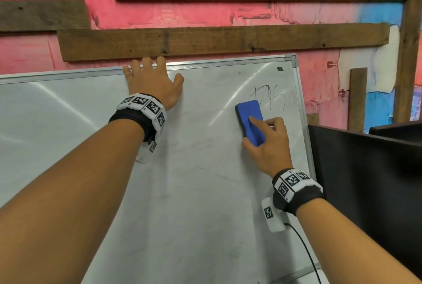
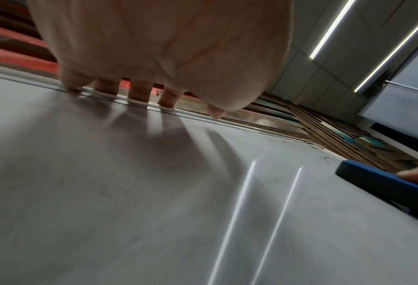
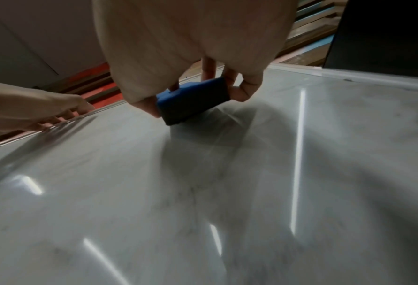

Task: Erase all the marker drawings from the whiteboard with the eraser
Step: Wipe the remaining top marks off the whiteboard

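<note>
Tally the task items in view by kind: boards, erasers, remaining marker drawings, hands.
White aluminium-framed whiteboard: 1
Blue rectangular foam eraser: 1
Black marker scribble: 1
Hands: 2, left hand and right hand
Total: 5

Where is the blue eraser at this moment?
In the head view the blue eraser lies against the whiteboard near its upper right corner, gripped by the right hand, just left of and below the black scribble.

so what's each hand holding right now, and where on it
The right hand grips the blue eraser by its long sides near the lower end. The left hand holds nothing; its fingers hook over the whiteboard's top edge.
</note>
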`<state>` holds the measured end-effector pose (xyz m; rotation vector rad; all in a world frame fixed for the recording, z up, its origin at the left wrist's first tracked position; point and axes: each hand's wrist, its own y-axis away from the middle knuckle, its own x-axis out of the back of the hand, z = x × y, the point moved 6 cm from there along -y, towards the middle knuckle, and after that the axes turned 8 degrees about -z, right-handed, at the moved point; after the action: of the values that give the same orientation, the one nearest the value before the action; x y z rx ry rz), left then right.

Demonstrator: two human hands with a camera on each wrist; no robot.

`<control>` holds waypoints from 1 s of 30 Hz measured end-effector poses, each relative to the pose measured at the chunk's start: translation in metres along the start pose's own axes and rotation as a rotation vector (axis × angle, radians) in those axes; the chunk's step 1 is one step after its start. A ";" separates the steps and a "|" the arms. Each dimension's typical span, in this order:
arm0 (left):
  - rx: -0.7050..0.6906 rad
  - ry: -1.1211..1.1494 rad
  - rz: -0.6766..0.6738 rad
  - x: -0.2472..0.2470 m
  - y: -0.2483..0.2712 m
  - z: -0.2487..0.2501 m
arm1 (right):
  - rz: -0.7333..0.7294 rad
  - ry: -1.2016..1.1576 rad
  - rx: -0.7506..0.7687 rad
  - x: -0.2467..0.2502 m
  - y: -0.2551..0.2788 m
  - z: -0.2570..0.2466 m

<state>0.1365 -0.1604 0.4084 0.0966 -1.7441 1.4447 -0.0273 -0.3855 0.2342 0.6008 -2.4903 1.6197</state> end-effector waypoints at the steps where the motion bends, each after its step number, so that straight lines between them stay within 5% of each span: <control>1: -0.006 -0.007 -0.001 -0.001 0.001 0.000 | -0.001 0.006 -0.004 0.002 -0.004 0.000; 7: -0.023 -0.005 -0.009 -0.004 0.001 0.000 | 0.035 0.025 -0.098 0.018 -0.045 -0.003; 15: 0.001 0.043 0.009 -0.011 0.001 0.002 | 0.025 -0.022 -0.098 0.009 0.014 0.019; 23: 0.015 0.064 0.059 -0.011 0.001 0.005 | 0.074 0.030 -0.119 0.032 -0.054 0.015; 30: 0.010 0.072 0.055 -0.013 0.002 0.005 | 0.104 0.012 -0.099 0.025 0.009 0.050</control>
<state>0.1406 -0.1694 0.3990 0.0021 -1.6925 1.4788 -0.0474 -0.4340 0.2131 0.4544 -2.6151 1.5166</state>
